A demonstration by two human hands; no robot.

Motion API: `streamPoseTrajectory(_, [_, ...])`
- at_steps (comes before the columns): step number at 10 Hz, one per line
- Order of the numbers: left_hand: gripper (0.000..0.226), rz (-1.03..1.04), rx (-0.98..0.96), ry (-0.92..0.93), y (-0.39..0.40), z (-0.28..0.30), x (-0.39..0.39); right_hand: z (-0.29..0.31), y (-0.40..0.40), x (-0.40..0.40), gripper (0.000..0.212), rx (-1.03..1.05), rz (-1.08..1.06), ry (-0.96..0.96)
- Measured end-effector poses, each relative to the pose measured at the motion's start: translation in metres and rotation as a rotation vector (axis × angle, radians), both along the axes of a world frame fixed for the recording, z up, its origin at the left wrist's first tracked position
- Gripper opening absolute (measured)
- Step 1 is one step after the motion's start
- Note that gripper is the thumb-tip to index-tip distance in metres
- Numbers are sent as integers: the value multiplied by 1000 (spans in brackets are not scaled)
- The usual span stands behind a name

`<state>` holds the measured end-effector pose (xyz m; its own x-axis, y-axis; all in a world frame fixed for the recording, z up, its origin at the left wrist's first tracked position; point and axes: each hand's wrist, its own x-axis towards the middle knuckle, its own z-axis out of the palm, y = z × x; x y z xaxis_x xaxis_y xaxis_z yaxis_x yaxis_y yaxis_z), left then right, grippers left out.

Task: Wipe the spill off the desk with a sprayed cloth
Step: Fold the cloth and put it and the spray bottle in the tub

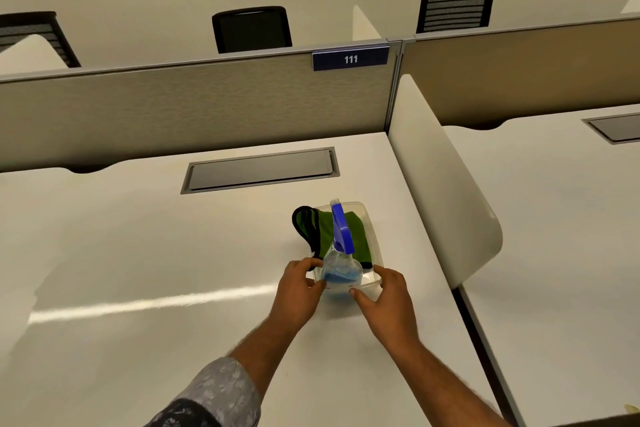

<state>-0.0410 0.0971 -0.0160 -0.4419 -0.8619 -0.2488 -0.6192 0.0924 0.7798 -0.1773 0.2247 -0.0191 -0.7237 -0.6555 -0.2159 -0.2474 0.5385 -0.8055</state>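
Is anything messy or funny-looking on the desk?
No spill shows on the white desk. The one untidy thing: the green cloth with black edging hangs over the rim of the clear plastic tub, beside the blue-topped spray bottle.

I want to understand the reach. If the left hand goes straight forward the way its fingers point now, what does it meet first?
The left hand already touches the near left corner of the clear container. Straight on, it would probably press into that wall, then the spray bottle inside.
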Motion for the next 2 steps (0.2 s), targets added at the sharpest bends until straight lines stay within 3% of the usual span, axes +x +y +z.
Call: streamPoseTrajectory(2, [69,-39,-21,83,16,3,21,14,11,12,70,-24,-62,109])
